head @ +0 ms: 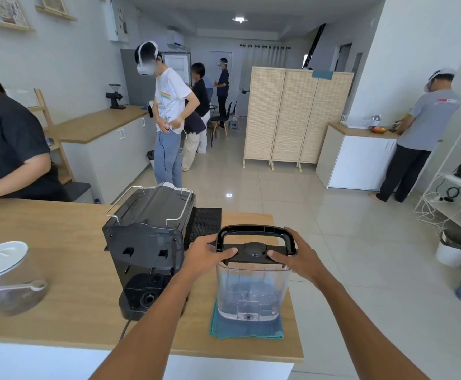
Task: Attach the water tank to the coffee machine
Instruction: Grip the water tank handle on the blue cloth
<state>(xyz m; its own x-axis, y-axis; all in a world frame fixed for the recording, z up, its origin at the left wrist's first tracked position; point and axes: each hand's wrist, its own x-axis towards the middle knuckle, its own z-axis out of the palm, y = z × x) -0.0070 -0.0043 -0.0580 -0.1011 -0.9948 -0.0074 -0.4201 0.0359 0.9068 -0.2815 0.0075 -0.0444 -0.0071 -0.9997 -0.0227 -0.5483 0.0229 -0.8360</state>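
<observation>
A clear plastic water tank (251, 292) with a black lid and raised black handle stands upright on a folded teal cloth (244, 329) on the wooden counter. My left hand (206, 256) grips the lid's left end and my right hand (296, 257) grips its right end. The black coffee machine (148, 242) stands just left of the tank, its back with the bare tank dock facing me. Tank and machine are apart.
A clear jug with a white lid (4, 275) lies at the counter's left. A black mat (206, 222) sits behind the machine. A person in a dark shirt (10, 149) stands at the far left; several others stand farther back. The counter's right edge (295, 319) is close to the tank.
</observation>
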